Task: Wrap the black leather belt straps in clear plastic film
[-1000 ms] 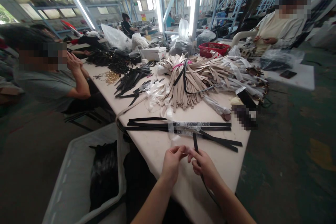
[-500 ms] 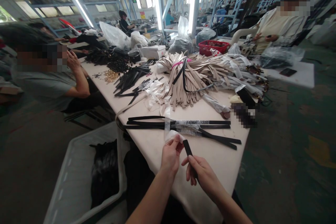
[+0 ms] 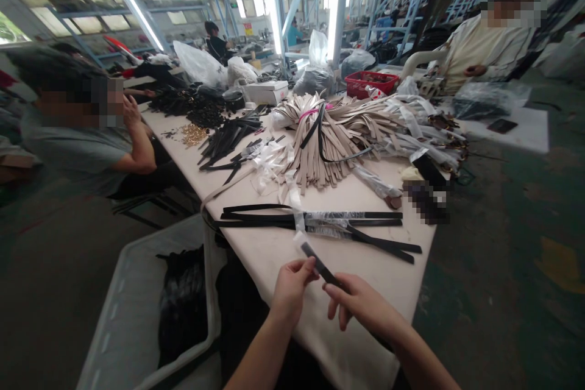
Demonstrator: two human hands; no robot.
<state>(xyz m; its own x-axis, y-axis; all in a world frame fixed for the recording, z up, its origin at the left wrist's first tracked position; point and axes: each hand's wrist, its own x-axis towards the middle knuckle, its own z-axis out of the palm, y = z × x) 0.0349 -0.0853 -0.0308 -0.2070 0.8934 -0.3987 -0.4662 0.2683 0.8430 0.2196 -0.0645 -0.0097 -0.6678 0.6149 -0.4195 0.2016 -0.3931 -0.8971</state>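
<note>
A black strap (image 3: 320, 263) points up and left between my hands, its tip inside the end of a clear plastic sleeve (image 3: 298, 219). My left hand (image 3: 295, 283) pinches the sleeve's lower edge beside the strap. My right hand (image 3: 356, 300) grips the strap between thumb and forefinger, other fingers curled loosely below. The sleeve trails up over several black straps (image 3: 384, 246) lying crosswise on the table, some wrapped mid-length in clear plastic.
Beige straps (image 3: 315, 158) are heaped behind, beside crumpled clear plastic (image 3: 269, 161). A white bin (image 3: 114, 292) with black items stands at the lower left. People sit at the left and upper right. A red basket (image 3: 371, 84) sits at the back.
The strap's tip has moved up and left into the plastic sleeve. My left hand has shifted slightly down and left, and my right hand slightly right.
</note>
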